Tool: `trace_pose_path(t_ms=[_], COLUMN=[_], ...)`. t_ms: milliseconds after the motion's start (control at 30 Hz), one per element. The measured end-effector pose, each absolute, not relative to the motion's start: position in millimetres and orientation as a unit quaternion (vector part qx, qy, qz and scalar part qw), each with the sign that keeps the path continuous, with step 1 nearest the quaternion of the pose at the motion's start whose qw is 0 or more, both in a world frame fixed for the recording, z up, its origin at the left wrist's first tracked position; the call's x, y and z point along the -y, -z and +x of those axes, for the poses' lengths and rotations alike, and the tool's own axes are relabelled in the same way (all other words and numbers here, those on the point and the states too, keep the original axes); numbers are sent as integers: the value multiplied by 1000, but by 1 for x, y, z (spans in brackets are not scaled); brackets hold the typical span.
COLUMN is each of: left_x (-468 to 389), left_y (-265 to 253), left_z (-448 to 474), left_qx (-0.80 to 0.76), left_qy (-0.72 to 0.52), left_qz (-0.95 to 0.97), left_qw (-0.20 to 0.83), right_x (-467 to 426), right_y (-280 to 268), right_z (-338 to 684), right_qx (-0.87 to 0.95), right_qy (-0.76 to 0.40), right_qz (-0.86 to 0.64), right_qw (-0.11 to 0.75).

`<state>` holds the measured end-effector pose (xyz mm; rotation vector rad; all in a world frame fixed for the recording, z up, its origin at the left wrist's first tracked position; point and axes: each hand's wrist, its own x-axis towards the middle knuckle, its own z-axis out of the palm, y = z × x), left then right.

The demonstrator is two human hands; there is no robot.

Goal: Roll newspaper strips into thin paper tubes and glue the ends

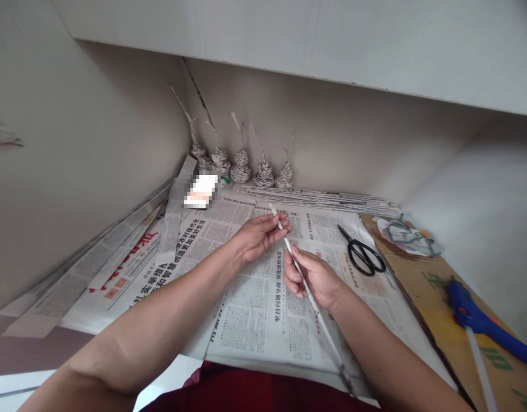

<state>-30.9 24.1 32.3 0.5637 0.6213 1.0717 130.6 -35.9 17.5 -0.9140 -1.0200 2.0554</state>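
A thin rolled newspaper stick slants from the middle of the table down toward my body. My left hand pinches it near its far tip, thumb and fingers closed around it. Just below, my right hand grips the same stick between thumb and curled fingers. Under both hands lie spread newspaper sheets. Black-handled scissors rest on the paper to the right of my hands, with their tips pointing away from me.
Several woven paper gourd shapes stand along the back wall. In front of them lies a bundle of paper sticks. Newspaper strips are piled at left near a blurred-out phone. A blue glue gun lies on cardboard at right. A shelf overhangs.
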Motion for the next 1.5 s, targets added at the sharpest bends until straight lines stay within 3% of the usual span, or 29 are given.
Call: trace_pose_path(t_ms=[167, 433, 667, 900, 1100, 1500], left_x=[-21, -21, -10, 11, 14, 17], left_y=[-30, -27, -25, -20, -22, -18], left_z=[-29, -27, -15, 3, 5, 8], left_qx=[-296, -295, -303, -302, -315, -328], left_qy=[-483, -473, -461, -431, -415, -449], left_qz=[277, 272, 271, 316, 331, 293], left_qw=[776, 784, 789, 789, 787, 778], right_x=[34, 32, 23, 29, 29, 28], right_y=[-13, -13, -15, -23, -22, -19], right_z=[130, 134, 140, 134, 137, 137], right_qx=[467, 487, 591, 647, 643, 571], right_qy=[-682, -679, -347, -187, -179, -289], right_qz=[-436, -437, -530, -561, -572, -560], right_qw=[356, 332, 500, 482, 477, 527])
